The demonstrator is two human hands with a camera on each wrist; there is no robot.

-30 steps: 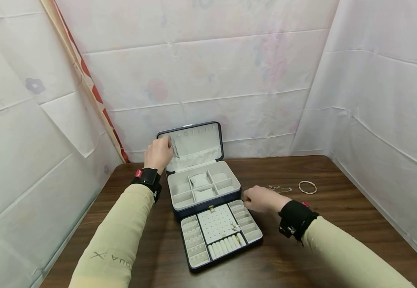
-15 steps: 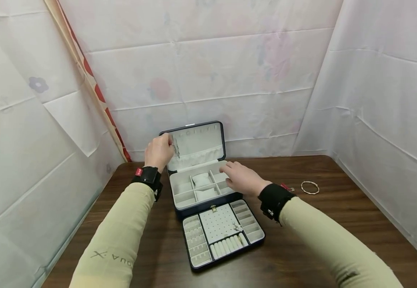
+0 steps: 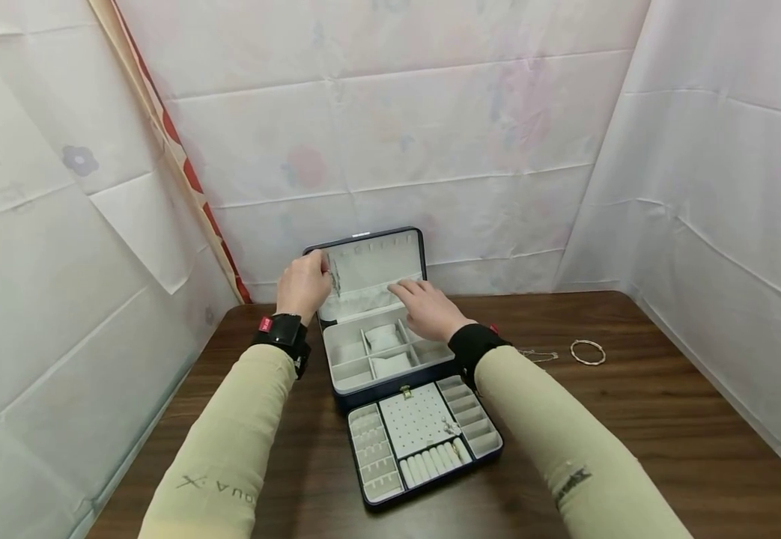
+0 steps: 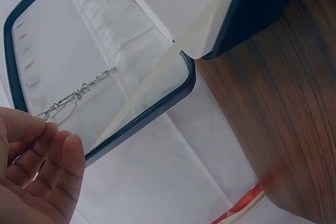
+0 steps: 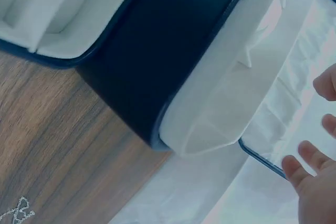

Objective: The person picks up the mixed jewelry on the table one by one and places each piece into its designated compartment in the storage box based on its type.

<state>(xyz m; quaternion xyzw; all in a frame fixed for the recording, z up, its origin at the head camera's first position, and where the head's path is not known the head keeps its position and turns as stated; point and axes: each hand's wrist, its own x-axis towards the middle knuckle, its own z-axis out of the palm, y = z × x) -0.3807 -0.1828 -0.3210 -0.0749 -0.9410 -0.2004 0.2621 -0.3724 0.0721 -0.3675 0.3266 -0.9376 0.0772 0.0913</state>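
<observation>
A dark blue jewelry box [image 3: 370, 391] stands with its lid [image 3: 380, 262] raised, showing a white lining and a row of small hooks. At the lid's upper left corner, my left hand [image 3: 304, 286] pinches a silver chain [image 4: 79, 94] between thumb and fingertips. The chain hangs down over the lining beside the hooks, its lower end at the gathered pocket [image 4: 131, 51]. My right hand [image 3: 427, 308] is over the box's right compartments, fingers spread and extended toward the lid's pocket, holding nothing.
A shallow tray [image 3: 413, 419] with ring rolls and small jewelry pieces lies in front of the box. On the table's right are another fine chain [image 3: 540, 355] and a gold-toned bangle [image 3: 588, 352]. White fabric walls [image 3: 471, 172] surround the wooden table.
My right hand has moved from the tray's right side, up and left over the box toward the lid, its fingers opening out. My left hand stays at the lid corner with the chain.
</observation>
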